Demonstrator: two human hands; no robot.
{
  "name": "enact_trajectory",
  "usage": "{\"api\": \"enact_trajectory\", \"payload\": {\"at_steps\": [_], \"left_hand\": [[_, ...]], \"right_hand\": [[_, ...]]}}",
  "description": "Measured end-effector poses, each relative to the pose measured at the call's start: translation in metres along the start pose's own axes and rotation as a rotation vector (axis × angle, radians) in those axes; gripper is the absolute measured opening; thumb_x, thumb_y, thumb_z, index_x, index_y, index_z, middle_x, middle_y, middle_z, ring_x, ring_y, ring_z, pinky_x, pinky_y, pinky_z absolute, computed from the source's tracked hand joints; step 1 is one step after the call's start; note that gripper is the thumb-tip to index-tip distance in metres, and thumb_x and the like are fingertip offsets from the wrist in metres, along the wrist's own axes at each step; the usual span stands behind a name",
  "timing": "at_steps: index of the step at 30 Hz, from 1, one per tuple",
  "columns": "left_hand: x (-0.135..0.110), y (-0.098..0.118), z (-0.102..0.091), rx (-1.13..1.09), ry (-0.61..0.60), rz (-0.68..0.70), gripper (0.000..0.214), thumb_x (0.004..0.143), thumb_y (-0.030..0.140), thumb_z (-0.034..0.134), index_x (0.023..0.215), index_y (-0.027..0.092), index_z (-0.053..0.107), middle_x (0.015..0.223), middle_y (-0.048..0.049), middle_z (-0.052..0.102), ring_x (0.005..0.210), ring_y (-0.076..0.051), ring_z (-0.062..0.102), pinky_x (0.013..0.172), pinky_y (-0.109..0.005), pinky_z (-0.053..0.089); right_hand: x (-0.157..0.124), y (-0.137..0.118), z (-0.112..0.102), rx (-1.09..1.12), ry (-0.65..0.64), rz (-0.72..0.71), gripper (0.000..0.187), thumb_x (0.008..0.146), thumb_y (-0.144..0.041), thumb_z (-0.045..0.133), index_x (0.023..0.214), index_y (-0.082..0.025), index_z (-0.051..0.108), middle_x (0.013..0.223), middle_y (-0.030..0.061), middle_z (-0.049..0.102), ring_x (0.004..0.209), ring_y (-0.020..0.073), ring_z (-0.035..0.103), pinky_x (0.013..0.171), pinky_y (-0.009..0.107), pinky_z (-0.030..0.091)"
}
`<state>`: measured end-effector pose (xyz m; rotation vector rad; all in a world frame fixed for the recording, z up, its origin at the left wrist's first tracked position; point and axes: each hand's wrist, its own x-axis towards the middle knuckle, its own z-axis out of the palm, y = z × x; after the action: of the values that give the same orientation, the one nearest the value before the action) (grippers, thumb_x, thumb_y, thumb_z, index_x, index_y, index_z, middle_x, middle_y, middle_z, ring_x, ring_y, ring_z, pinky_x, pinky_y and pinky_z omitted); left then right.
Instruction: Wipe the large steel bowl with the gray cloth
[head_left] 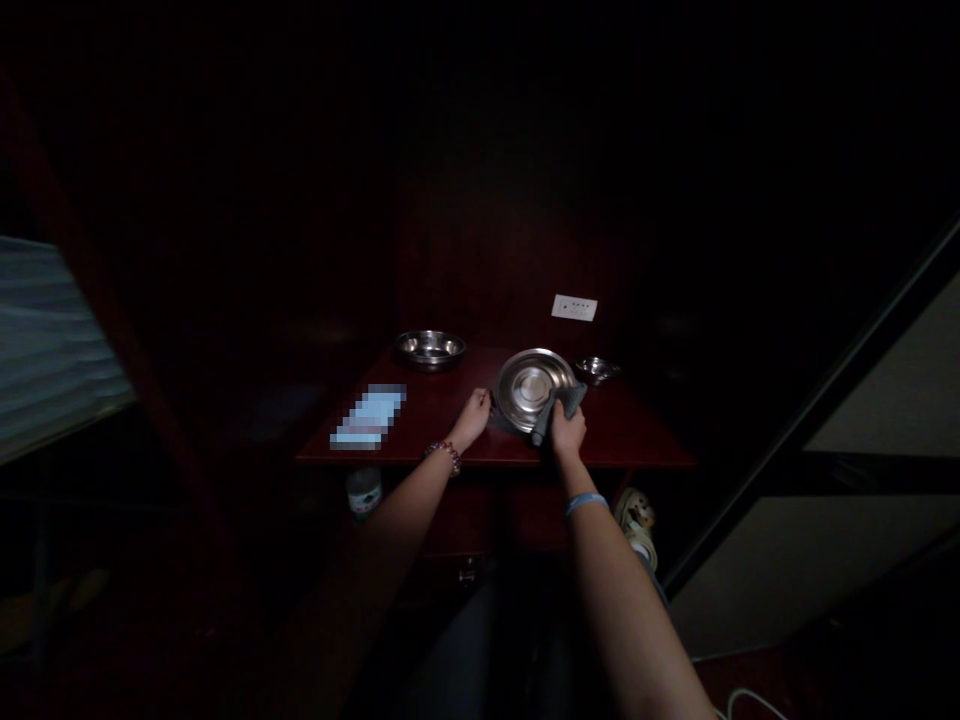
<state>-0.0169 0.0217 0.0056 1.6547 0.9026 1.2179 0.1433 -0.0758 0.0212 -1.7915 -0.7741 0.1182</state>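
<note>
A round stainless steel dish (533,386) is held tilted above the dark red shelf (420,440), its ringed round face turned toward me. My left hand (473,418) is closed at the dish's left rim, the fingertips partly hidden. In my right hand (568,430) a grey cloth (568,401) is bunched and pressed against the dish's lower right edge. A shallow steel bowl (430,348) rests behind and to the left. Behind my right hand, a smaller steel bowl (597,371) sits near the shelf's right side.
A blurred pale rectangle (369,416) lies at the shelf's left front. On the back wall is a white socket plate (574,307). Below the shelf are a labelled container (364,492) on the left and light-coloured clogs (636,518) on the right. The surroundings are very dark.
</note>
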Motion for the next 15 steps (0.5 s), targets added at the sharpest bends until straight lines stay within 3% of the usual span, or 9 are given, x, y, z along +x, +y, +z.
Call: {"api": "enact_trajectory", "payload": {"at_steps": [5, 8, 15], "left_hand": [[0.007, -0.01, 0.003, -0.05, -0.024, 0.031, 0.014, 0.088, 0.026, 0.046, 0.091, 0.017, 0.055, 0.091, -0.0073, 0.066, 0.089, -0.018, 0.062, 0.089, -0.032, 0.047], [0.011, -0.016, 0.005, -0.083, -0.023, 0.069, 0.023, 0.086, 0.03, 0.052, 0.101, 0.013, 0.057, 0.109, -0.0142, 0.066, 0.105, -0.022, 0.061, 0.099, -0.036, 0.044], [0.007, -0.014, 0.004, -0.094, -0.024, 0.081, 0.034, 0.086, 0.036, 0.054, 0.108, 0.011, 0.058, 0.121, -0.0179, 0.065, 0.114, -0.026, 0.06, 0.103, -0.038, 0.042]], "right_hand": [[-0.001, 0.001, 0.001, 0.033, -0.011, -0.016, 0.041, 0.089, -0.04, 0.052, 0.121, -0.017, 0.065, 0.111, 0.0118, 0.072, 0.106, 0.0255, 0.067, 0.092, 0.033, 0.05], [-0.002, 0.002, 0.002, 0.048, -0.017, -0.031, 0.039, 0.088, -0.04, 0.055, 0.117, -0.017, 0.068, 0.106, 0.0116, 0.073, 0.102, 0.026, 0.068, 0.091, 0.034, 0.051], [-0.001, 0.004, 0.002, 0.032, -0.019, -0.056, 0.04, 0.088, -0.041, 0.055, 0.117, -0.016, 0.068, 0.107, 0.0128, 0.073, 0.102, 0.0267, 0.068, 0.089, 0.034, 0.051]]}}
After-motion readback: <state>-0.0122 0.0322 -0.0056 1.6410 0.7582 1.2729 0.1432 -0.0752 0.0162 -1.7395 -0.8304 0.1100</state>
